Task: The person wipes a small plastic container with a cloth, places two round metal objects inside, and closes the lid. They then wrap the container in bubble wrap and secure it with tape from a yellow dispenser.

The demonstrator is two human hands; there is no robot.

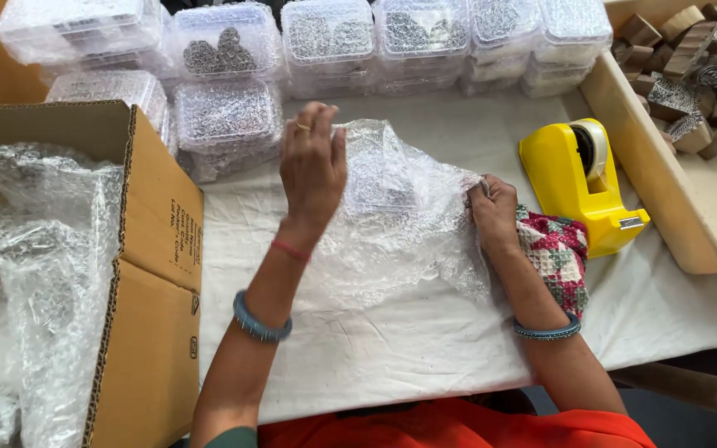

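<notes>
A sheet of clear bubble wrap [400, 224] lies on the white cloth-covered table [392, 357], folded over a clear plastic box [379, 178] with patterned pieces inside. My left hand [313, 162] presses flat on the wrap at the box's left side, fingers spread. My right hand [495, 211] pinches the wrap's right edge in closed fingers. Both wrists wear blue bangles.
Stacks of clear plastic boxes [325, 41] with patterned contents line the far edge. An open cardboard box [147, 274] lined with bubble wrap stands at the left. A yellow tape dispenser [578, 182], a patterned cloth [558, 257] and a tray of carved wooden blocks [690, 75] are at the right.
</notes>
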